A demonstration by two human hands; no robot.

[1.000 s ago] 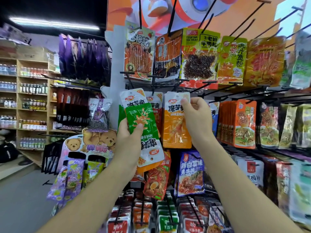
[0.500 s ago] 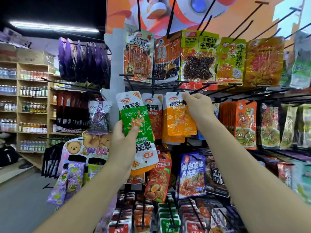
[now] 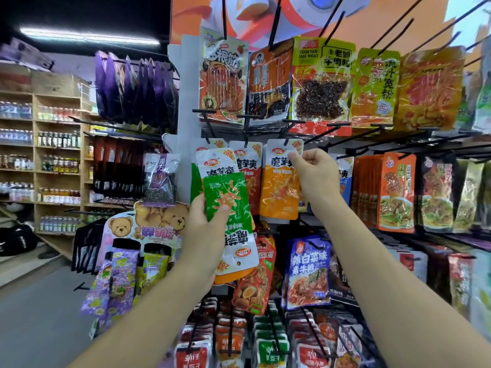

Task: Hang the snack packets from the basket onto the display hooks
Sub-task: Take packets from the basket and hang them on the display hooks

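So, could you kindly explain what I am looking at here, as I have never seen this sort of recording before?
There is no machine here. A person wears a wide-angle camera on the head, so the single picture looks forward and down along both bare arms. Instead of a table, there is a shop display rack with black hooks, hung with snack packets. The left hand grips a bunch of packets, with a green packet in front. The right hand pinches the top corner of an orange packet just under a hook. I cannot tell whether the packet's hole is already on that hook. Shelves of bottles stand off to the left.
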